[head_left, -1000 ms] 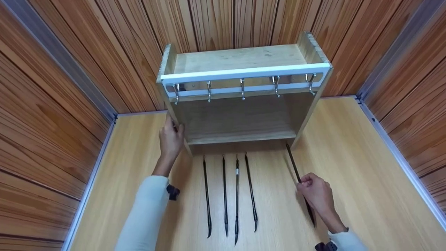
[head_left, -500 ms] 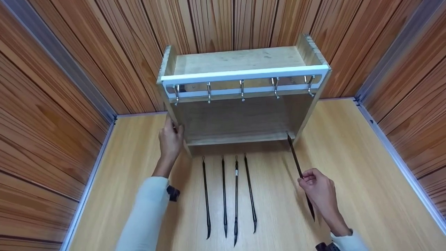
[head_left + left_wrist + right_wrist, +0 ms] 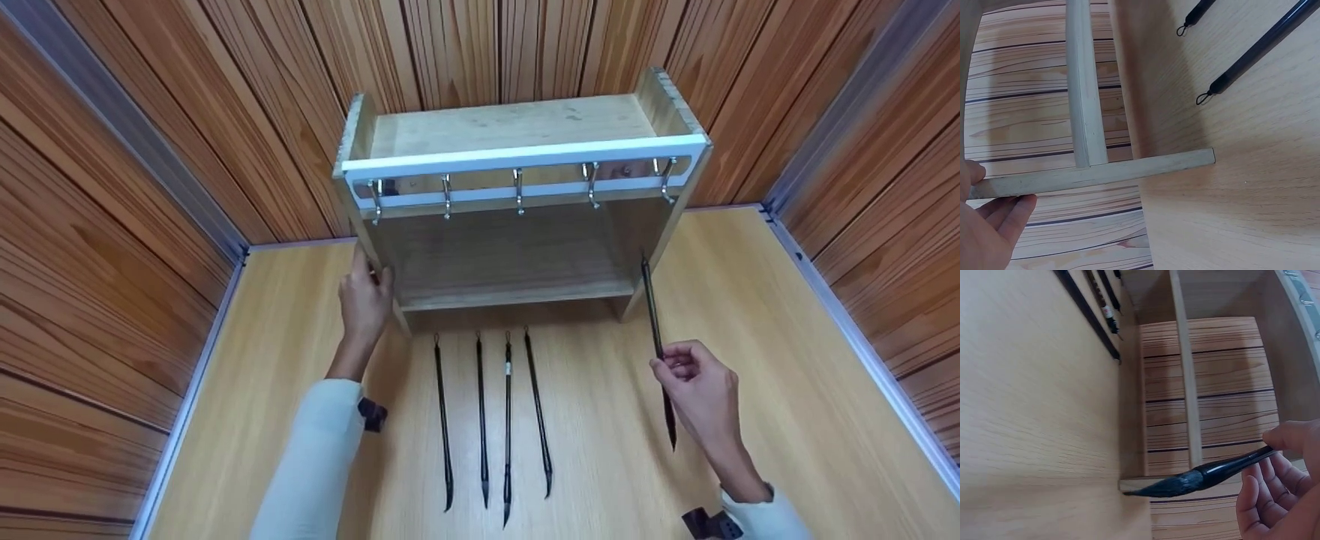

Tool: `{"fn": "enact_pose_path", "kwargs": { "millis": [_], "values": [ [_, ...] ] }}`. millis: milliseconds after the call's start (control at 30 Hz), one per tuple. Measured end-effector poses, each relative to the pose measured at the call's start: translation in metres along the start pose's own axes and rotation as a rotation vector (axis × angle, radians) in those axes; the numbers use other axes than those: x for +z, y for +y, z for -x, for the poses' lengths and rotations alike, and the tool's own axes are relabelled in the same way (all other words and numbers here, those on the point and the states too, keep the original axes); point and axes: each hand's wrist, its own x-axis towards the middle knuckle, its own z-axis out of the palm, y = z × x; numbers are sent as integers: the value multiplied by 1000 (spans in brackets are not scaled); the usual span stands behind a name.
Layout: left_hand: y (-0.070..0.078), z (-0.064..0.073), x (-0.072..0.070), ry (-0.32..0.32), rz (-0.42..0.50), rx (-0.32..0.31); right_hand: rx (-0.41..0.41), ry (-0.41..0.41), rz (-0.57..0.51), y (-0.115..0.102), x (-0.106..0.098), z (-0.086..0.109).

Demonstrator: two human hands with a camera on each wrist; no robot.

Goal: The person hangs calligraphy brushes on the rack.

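Observation:
My right hand (image 3: 701,390) pinches a dark calligraphy brush (image 3: 652,315) by its handle, between thumb and fingers. The brush is raised off the table, with its loop end up by the rack's right side and its bristles pointing down. In the right wrist view the black bristle tip (image 3: 1171,485) is in front of the rack's side board. My left hand (image 3: 365,300) grips the left side board of a wooden rack (image 3: 510,262); the left wrist view shows fingers and thumb around that board (image 3: 1095,173). Along the rack's front runs a white rail (image 3: 525,154) with several metal hooks (image 3: 519,191).
Several more calligraphy brushes (image 3: 482,420) lie side by side on the wooden table (image 3: 592,450), loops toward the rack. Wood-panelled walls (image 3: 480,52) stand behind and at both sides, with metal strips along their edges.
My right hand has lifted the brush off the table, up and a little right, toward the rack's right side. My left hand stays on the side board.

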Motion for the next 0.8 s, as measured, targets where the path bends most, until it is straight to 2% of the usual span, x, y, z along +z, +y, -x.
{"fn": "enact_pose_path", "kwargs": {
  "millis": [300,800],
  "values": [
    [2,-1,2,-7,12,-17,-30,43,-2,-10,-12,-5],
    [0,1,1,19,1,25,-79,79,-4,-34,-24,-13]
  ]
}}
